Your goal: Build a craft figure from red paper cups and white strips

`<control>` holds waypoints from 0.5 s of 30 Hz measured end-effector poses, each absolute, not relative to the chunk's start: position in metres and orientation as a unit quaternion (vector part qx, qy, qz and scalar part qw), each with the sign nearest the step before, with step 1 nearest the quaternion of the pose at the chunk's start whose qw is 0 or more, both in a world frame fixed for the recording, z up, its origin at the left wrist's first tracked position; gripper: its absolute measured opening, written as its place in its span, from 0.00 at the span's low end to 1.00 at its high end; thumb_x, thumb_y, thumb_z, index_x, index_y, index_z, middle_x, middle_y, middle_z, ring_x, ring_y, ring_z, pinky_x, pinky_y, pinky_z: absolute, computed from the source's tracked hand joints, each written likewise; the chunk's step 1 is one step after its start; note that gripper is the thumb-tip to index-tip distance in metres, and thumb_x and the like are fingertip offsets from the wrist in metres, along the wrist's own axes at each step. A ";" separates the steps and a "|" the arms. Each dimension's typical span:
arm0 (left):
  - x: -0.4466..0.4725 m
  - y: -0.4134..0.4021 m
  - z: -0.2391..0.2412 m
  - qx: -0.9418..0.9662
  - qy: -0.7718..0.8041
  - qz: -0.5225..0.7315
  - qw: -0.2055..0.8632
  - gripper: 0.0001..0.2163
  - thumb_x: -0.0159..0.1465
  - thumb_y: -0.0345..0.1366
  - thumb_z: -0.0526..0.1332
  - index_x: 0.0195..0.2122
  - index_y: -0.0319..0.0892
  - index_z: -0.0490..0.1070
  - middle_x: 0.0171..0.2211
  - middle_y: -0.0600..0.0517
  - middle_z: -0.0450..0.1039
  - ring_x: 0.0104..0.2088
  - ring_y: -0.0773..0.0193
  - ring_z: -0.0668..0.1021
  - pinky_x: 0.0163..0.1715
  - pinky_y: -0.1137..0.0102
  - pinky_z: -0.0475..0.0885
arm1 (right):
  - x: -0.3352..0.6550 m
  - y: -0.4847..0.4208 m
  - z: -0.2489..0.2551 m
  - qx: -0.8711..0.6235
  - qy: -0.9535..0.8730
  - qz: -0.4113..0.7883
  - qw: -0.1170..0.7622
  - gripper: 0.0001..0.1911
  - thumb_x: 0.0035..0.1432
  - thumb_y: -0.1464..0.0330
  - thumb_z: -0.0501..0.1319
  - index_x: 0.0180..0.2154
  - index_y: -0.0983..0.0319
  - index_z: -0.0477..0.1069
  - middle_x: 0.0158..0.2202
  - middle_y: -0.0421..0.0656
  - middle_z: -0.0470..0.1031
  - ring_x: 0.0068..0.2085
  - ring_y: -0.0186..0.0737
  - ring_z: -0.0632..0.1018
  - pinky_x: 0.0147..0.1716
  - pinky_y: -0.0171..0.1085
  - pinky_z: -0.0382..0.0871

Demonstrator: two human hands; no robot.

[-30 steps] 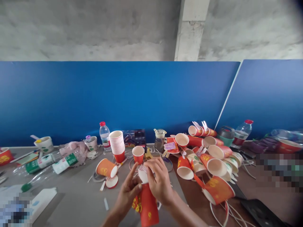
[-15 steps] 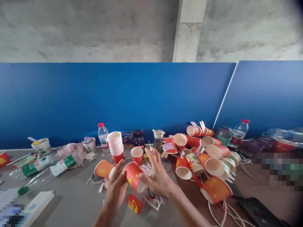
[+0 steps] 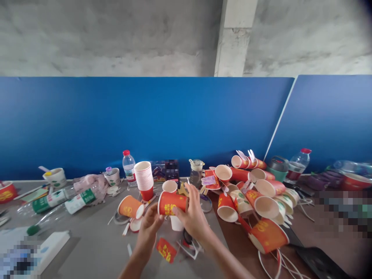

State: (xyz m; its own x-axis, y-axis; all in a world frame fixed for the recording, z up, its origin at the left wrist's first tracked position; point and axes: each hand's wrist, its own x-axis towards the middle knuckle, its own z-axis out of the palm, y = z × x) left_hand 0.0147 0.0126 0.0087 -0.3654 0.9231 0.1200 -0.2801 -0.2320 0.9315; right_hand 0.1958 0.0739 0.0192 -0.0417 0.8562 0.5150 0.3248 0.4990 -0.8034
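My left hand and my right hand both hold a red paper cup with yellow print, turned on its side with its mouth to the left, above the grey table. My right fingers curl round its base end. My left fingers press its lower side. A white piece hangs just under the cup between my hands. Below them a flat red paper scrap lies on the table. Another upright red cup stands right behind the held one.
A tall stack of red cups stands behind, an orange cup lies to the left. A heap of tipped cups fills the right. Water bottles, lying bottles and a blue partition bound the table.
The cup went from upright low between my hands, to tilted, to lying sideways and higher. The red paper scrap dropped onto the table. My hands moved up and forward.
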 end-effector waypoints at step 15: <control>0.010 0.009 0.014 0.425 0.485 0.639 0.419 0.37 0.53 0.75 0.89 0.44 0.46 0.96 0.40 0.42 0.96 0.48 0.40 0.91 0.51 0.55 0.90 | 0.212 0.073 0.049 -0.383 -0.535 0.436 0.614 0.36 0.62 0.46 0.82 0.66 0.54 0.86 0.62 0.54 0.89 0.62 0.64 0.90 0.67 0.60 0.88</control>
